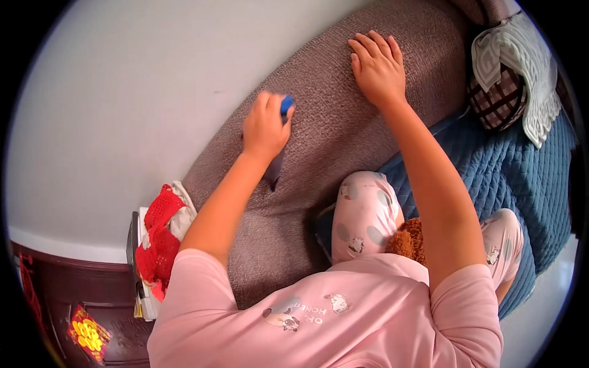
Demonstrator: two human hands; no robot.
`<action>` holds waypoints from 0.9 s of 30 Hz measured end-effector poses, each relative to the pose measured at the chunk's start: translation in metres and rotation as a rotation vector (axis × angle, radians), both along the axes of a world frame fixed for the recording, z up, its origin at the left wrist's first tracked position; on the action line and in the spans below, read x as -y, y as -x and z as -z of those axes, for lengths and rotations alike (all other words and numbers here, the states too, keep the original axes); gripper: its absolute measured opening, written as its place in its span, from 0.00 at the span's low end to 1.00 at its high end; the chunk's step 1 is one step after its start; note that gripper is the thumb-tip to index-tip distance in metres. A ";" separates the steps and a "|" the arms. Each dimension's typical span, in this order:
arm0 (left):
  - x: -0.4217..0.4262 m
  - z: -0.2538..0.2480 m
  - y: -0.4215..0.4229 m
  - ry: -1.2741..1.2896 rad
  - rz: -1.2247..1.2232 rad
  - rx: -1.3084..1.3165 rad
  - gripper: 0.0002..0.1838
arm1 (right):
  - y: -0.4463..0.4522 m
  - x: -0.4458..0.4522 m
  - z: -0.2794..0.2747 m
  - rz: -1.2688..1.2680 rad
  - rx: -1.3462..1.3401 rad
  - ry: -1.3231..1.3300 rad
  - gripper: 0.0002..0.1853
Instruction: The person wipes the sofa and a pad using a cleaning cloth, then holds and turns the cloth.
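- Head view is showing the hands well apart: the left hand [265,127], left of centre, is clamping round a blue-and-dark tool [286,105], while the right hand [379,73], at upper centre-right, is lying palm down with its fingers slightly spread, gripping nothing visible.
- The tool is sitting inside the left hand's curl, its blue end showing by the thumb and its dark end reaching below the wrist; its long axis is running nearly up and down the frame, the top leaning a little right.
- The left hand is holding it, so the right is lying farther off, up and to the right; whether the tool is touching the fabric, I cannot tell.
- Brownish-grey upholstery [331,110] is curving diagonally through the middle, its coarse, nubbly weave dipping into a soft fold at centre.
- A blue quilted cover [491,165] is spreading on the right in stitched, puffed ridges.
- At upper right, a pale fringed cloth [512,52] is draping over a rounded plaid item [500,101].
- Curly brown plush [408,240] is peeking out beside the pink-clad knee [365,214].
- At lower left, a red openwork cloth [161,236] is hanging in loose folds.
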State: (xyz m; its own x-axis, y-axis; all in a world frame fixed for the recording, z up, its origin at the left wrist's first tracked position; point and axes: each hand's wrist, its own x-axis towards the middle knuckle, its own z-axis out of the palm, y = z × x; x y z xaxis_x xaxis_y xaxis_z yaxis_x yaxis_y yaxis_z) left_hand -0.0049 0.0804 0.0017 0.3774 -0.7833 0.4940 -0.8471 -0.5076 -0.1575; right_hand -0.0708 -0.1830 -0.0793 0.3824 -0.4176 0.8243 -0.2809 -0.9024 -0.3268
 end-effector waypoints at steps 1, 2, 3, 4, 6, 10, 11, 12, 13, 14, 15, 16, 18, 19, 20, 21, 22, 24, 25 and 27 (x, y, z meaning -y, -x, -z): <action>0.027 0.000 -0.005 0.041 0.009 -0.005 0.14 | 0.000 0.000 0.000 0.001 0.017 0.003 0.18; 0.052 0.000 -0.011 0.051 -0.002 -0.017 0.15 | 0.001 0.000 0.000 0.004 0.002 0.005 0.18; 0.075 -0.001 -0.020 0.060 -0.012 -0.027 0.16 | 0.001 0.000 0.000 0.007 0.017 0.011 0.18; 0.097 -0.002 -0.030 0.064 -0.025 -0.044 0.17 | 0.000 0.000 0.000 0.010 0.034 0.017 0.17; 0.136 -0.001 -0.054 0.062 -0.050 -0.019 0.18 | -0.002 0.000 0.002 0.016 0.032 0.026 0.17; 0.186 0.003 -0.082 0.110 -0.050 0.034 0.18 | -0.002 0.002 0.003 0.015 0.048 0.046 0.17; 0.184 0.004 -0.082 0.112 -0.043 0.029 0.18 | -0.001 0.002 0.000 0.022 0.044 0.048 0.17; 0.181 0.004 -0.081 0.128 -0.022 0.006 0.18 | -0.001 0.003 0.002 0.025 0.039 0.073 0.17; 0.178 0.003 -0.078 0.142 -0.002 -0.015 0.18 | -0.001 0.005 0.004 0.028 0.038 0.098 0.17; 0.171 0.002 -0.073 0.142 0.010 -0.006 0.18 | -0.002 0.006 0.005 0.041 0.059 0.128 0.17; 0.159 0.000 -0.062 0.110 0.012 -0.048 0.17 | -0.002 0.006 0.006 0.052 0.074 0.128 0.17; 0.144 -0.001 -0.050 0.076 0.012 -0.089 0.17 | -0.002 0.006 0.004 0.041 0.068 0.105 0.17; 0.107 -0.004 -0.025 0.026 0.060 -0.091 0.14 | -0.002 0.004 0.004 0.022 0.068 0.072 0.17; 0.086 -0.004 -0.013 0.006 0.104 -0.074 0.14 | -0.002 0.004 0.004 0.033 0.080 0.051 0.17; 0.063 -0.004 -0.002 -0.017 0.145 -0.062 0.13 | -0.001 0.004 0.005 0.030 0.072 0.059 0.17; 0.040 -0.003 0.009 -0.048 0.162 -0.020 0.14 | -0.001 0.004 0.006 0.023 0.063 0.067 0.17; 0.019 -0.002 0.019 -0.077 0.177 0.022 0.15 | -0.001 0.003 0.007 0.026 0.072 0.046 0.17; -0.024 0.007 0.028 -0.143 0.185 0.086 0.16 | -0.003 0.003 0.009 0.034 0.050 0.047 0.18; -0.034 0.007 0.032 -0.185 0.193 0.138 0.17 | -0.003 0.001 0.010 0.039 0.057 0.030 0.18; -0.031 0.007 0.031 -0.173 0.198 0.131 0.17 | -0.003 0.003 0.009 0.023 0.036 0.034 0.18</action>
